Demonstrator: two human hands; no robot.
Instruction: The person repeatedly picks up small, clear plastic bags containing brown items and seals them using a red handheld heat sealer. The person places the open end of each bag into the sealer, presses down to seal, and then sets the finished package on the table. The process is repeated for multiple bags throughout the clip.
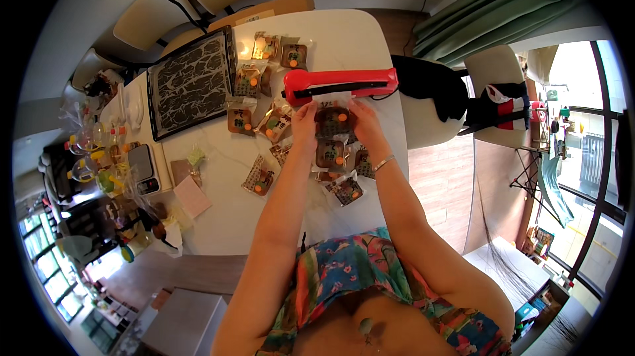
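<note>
My left hand [303, 126] and my right hand [368, 122] grip the two sides of a printed plastic packet [331, 122] with a brown item and an orange round sticker. The packet's top edge lies at the front of a red handheld bag sealer [342, 78]; whether it is inside the jaw I cannot tell. Under my wrists another packet [329, 153] lies flat, with a patterned packet [346, 190] below it. More packets, among them one with dark writing [241, 119] and a patterned one [260, 175], are spread left of my left arm.
A black baking tray [154, 103] with a crumpled lining stands at the table's far left. Nearer lie a kitchen scale [141, 162], a pink paper sheet [192, 196] and several clear bottles [96, 135]. Chairs [431, 122] border the marble-look table [342, 23], one bearing black cloth [429, 88].
</note>
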